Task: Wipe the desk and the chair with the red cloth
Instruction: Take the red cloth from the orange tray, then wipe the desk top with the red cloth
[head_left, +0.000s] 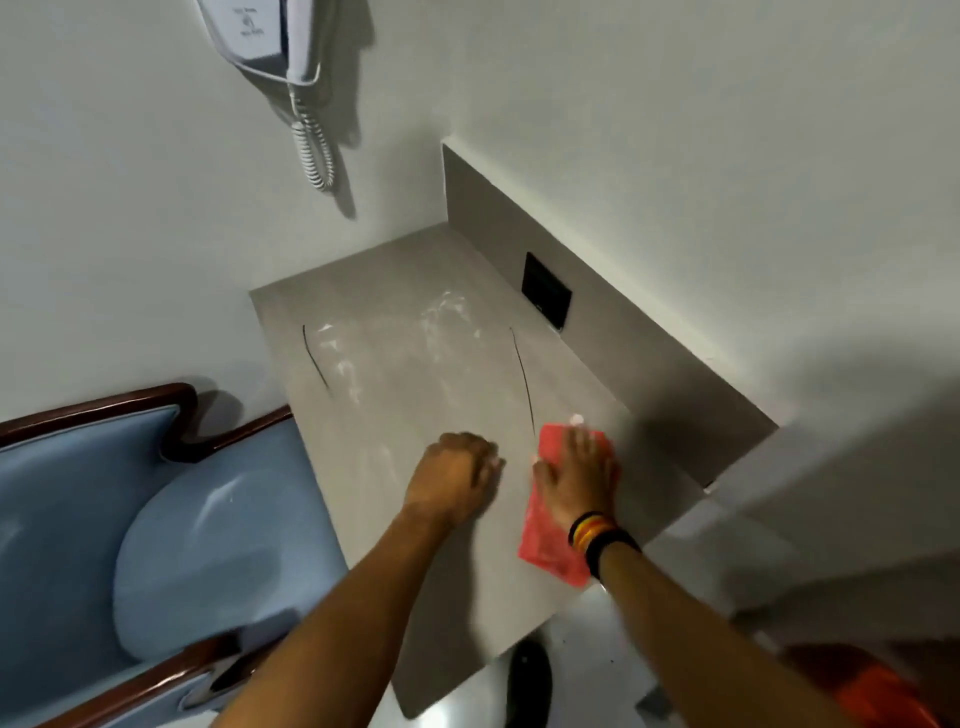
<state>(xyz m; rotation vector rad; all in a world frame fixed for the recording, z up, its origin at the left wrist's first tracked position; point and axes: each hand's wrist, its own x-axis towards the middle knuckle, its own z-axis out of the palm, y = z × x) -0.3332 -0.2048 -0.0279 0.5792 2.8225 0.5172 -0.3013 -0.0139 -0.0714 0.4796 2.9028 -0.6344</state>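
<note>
Dim even light, soft shadows, motion blur, wide-angle edge distortion

Red cloth (551, 540): thin, rumpled, pinkish-red, spread flat on desk under right hand (579, 478); fingers splayed on far half, near corner trails back past wrist toward desk's front edge.

Desk (410, 384): grey stone-look top set in wall corner w/ low upstand; white powdery smears + two thin dark lines beyond both hands. Left hand (454, 475) rests on it, loosely curled, just beside cloth.

Chair (171, 551): blue upholstery, dark wood frame, left of left hand, touching desk's side.
</note>
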